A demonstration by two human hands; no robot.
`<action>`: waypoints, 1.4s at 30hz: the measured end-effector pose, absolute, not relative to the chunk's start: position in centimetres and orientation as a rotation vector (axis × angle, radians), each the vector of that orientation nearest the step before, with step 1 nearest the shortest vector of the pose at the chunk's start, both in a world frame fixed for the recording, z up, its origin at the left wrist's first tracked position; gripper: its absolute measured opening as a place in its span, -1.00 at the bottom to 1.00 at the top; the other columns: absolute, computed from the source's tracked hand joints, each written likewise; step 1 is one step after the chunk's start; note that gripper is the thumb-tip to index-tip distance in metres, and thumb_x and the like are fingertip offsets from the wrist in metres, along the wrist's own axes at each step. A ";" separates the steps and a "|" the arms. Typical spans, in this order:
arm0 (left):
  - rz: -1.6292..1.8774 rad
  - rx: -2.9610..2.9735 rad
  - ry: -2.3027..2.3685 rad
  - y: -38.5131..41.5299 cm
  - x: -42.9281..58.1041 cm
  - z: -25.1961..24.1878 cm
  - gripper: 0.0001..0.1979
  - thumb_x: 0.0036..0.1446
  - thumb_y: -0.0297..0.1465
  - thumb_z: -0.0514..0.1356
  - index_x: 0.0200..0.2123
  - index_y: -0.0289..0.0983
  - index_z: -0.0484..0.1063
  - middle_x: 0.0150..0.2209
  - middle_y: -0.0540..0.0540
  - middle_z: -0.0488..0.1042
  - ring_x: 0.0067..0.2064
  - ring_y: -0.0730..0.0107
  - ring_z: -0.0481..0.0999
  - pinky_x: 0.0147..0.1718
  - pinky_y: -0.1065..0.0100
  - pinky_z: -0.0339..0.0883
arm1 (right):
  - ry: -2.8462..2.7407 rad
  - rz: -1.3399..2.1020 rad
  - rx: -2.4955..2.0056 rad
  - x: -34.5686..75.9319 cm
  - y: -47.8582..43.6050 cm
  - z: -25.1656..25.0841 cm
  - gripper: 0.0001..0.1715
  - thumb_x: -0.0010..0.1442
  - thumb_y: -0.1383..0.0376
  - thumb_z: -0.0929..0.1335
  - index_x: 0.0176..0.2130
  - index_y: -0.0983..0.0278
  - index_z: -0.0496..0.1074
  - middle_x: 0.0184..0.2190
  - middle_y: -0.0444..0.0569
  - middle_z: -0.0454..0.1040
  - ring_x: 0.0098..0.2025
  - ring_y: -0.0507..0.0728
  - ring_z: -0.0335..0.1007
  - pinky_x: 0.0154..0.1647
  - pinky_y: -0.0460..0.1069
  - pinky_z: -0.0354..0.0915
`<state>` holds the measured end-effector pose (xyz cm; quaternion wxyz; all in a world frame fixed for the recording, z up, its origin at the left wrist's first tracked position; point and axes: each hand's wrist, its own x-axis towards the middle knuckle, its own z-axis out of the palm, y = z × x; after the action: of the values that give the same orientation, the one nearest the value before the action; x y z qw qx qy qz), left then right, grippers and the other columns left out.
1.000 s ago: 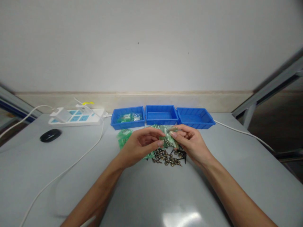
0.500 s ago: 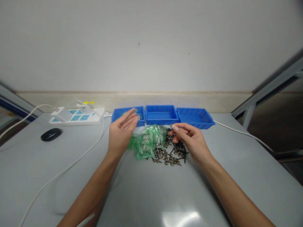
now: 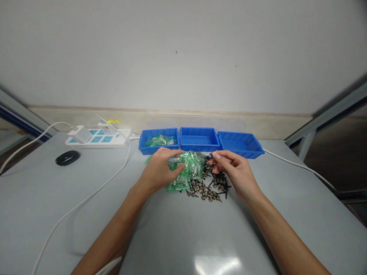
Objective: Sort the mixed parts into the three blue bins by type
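Note:
My left hand (image 3: 160, 170) is over the left side of a heap of green and clear plastic packets (image 3: 192, 168), thumb and fingers apart. Whether its fingers touch the packets I cannot tell. My right hand (image 3: 236, 170) hovers over the right side of the pile, thumb and forefinger pinched together. What they hold, if anything, is too small to make out. Loose brass-coloured and dark screws (image 3: 204, 191) lie beside the packets, partly below my right hand. More green packets (image 3: 161, 140) lie in the left blue bin (image 3: 143, 142), behind my left hand.
A middle blue bin (image 3: 200, 148) and a right blue bin (image 3: 246, 152) stand in line by the wall. To the left are a white power strip (image 3: 114, 142), a black mouse (image 3: 67, 157) and a white cable (image 3: 97, 188) across the table.
My left hand has come down from in front of the left bin to the packet heap, its fingers spreading. My right hand stays pinched above the screws. The view has shifted slightly.

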<state>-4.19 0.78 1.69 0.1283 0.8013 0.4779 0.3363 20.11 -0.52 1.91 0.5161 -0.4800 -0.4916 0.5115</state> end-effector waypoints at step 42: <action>1.074 2.558 1.797 2.4 -6.6 0.4 -0.57 0.16 -0.63 0.05 0.02 -0.38 0.57 -0.01 -0.26 0.61 0.28 -0.18 0.29 0.16 -0.21 0.27 | -2.113 0.480 -1.096 19.8 -1.0 0.6 -0.53 0.13 0.25 0.52 0.05 0.11 0.51 -0.07 0.02 0.58 0.00 0.31 0.40 0.07 0.25 0.30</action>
<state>-6.62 2.43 0.38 -0.0818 0.7714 0.5417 0.3237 19.76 -0.99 0.58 0.3490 -0.4230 -0.8155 0.1852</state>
